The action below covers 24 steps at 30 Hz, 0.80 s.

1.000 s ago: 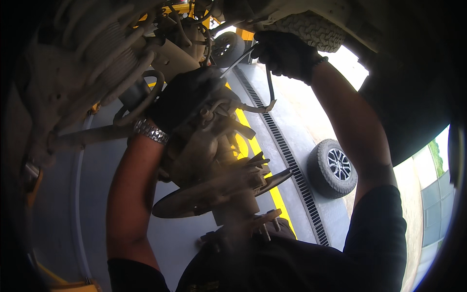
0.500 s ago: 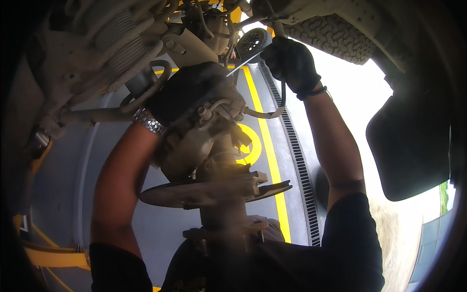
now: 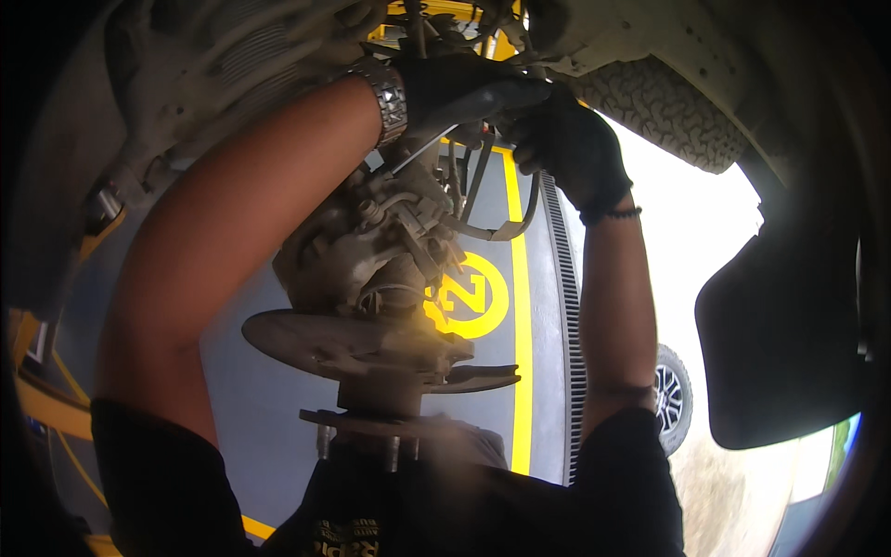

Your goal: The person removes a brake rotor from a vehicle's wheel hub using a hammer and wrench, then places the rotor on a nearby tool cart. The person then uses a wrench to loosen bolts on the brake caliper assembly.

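**With both arms raised under a lifted vehicle: two gloved hands at a wheel hub assembly**

While the view looks up from beneath the car, both forearms reach overhead because the work sits above the head.

- Left hand (image 3: 445, 84): black glove, metal watch band at the wrist; fingers curled shut round the dark grip of a slim metal tool (image 3: 436, 139), whose shaft slants down toward the hub.
- Right hand (image 3: 566, 148): black glove, thin bracelet at the wrist; closed beside the left hand at the tool's grip. Whether it clamps the tool or a part behind it cannot be told.
- Wheel hub assembly (image 3: 371, 260): dusty knuckle and housing, hanging just below the hands, with the wheel removed so its parts lie open.
- Brake disc (image 3: 325, 339): flat, rust-brown, under the hub, studs pointing downward.
- Hose (image 3: 506, 227): dark loop sagging from the hub toward the right hand.
- Tyre (image 3: 664, 111): knobbly tread, upper right, well apart from the hub.
- Floor: grey, with a yellow stripe (image 3: 520, 306) and a drain grate (image 3: 561, 306).

Containers: none visible.
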{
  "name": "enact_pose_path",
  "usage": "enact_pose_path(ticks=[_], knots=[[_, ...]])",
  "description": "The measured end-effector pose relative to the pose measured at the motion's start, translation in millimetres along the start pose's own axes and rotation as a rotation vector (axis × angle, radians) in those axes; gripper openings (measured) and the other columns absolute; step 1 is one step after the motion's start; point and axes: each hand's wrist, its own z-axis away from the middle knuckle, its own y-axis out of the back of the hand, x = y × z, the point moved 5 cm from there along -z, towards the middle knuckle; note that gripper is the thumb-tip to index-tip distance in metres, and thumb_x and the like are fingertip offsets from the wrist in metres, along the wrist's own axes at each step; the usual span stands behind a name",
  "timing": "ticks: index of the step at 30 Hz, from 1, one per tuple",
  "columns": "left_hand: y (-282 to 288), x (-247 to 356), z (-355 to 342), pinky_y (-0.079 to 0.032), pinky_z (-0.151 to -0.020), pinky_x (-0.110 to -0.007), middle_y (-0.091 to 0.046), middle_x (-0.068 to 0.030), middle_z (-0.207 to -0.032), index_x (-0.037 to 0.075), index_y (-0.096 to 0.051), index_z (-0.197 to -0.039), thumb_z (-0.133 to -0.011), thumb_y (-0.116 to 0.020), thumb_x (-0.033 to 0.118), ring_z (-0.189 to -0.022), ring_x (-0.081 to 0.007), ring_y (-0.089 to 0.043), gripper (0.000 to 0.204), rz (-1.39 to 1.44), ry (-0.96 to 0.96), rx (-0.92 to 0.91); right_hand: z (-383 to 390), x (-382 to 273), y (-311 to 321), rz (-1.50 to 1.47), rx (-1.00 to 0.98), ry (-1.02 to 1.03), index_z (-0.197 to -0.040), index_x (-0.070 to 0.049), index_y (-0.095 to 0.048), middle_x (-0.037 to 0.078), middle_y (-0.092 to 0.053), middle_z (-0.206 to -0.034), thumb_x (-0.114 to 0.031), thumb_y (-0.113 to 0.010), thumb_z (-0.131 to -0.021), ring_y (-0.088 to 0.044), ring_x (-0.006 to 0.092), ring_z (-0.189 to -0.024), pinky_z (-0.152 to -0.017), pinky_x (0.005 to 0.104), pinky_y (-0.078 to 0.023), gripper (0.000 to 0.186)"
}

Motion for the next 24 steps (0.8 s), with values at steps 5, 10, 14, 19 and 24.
enact_pose_path(ticks=[5,10,14,19,24], knots=[[-15.4,1.4,-12.7,-0.024,-0.047,-0.022,-0.032,0.0079,-0.058,0.008,-0.061,-0.104,-0.097,-0.051,0.038,-0.049,-0.0035,-0.025,0.033,0.529,0.136,-0.107,66.0,69.7,79.6,0.21,0.631,0.184,-0.107,0.002,-0.058,0.007,-0.063,-0.08,-0.012,-0.044,-0.097,-0.061,0.0133,-0.07,-0.063,0.0255,-0.05,0.023],[-11.4,-9.4,-11.4,-0.033,-0.055,-0.021,-0.04,0.0077,-0.065,0.008,-0.061,-0.103,-0.092,-0.061,0.036,-0.056,-0.003,-0.034,0.03,0.728,0.38,-0.273,65.4,142.1,-43.1,0.546,-0.281,0.213,-0.122,-0.002,-0.055,0.009,-0.058,-0.114,-0.013,-0.055,-0.093,-0.059,0.0196,-0.101,-0.084,0.0281,-0.049,0.031],[-9.6,-9.2,-15.1,-0.038,-0.051,-0.022,-0.05,0.0054,-0.068,0.009,-0.062,-0.1,-0.091,-0.063,0.033,-0.055,-0.0029,-0.044,0.025,0.741,0.469,-0.319,42.6,111.9,-63.7,0.206,-0.29,0.365,-0.131,-0.004,-0.048,0.011,-0.051,-0.13,-0.011,-0.071,-0.081,-0.05,0.0244,-0.12,-0.099,0.0334,-0.041,0.056],[-11.2,-15.7,-18.3,-0.032,-0.047,-0.023,-0.038,0.006,-0.056,0.003,-0.066,-0.097,-0.092,-0.061,0.03,-0.047,-0.0044,-0.037,0.027,0.651,0.443,-0.199,21.0,76.5,-92.3,-0.024,-0.495,0.138,-0.134,-0.002,-0.044,0.013,-0.05,-0.132,-0.013,-0.07,-0.081,-0.048,0.025,-0.123,-0.101,0.0347,-0.04,0.061],[-21.0,-6.7,-30.8,-0.048,-0.063,-0.034,-0.054,-0.0045,-0.064,0.004,-0.069,-0.09,-0.094,-0.055,0.04,-0.06,-0.0171,-0.057,0.039,-0.368,-0.12,-0.109,7.1,157.6,-116.7,-0.879,-0.373,-0.221,-0.142,-0.004,-0.032,0.013,-0.043,-0.14,-0.011,-0.05,-0.096,-0.044,0.0207,-0.128,-0.106,0.0347,-0.039,0.05]])
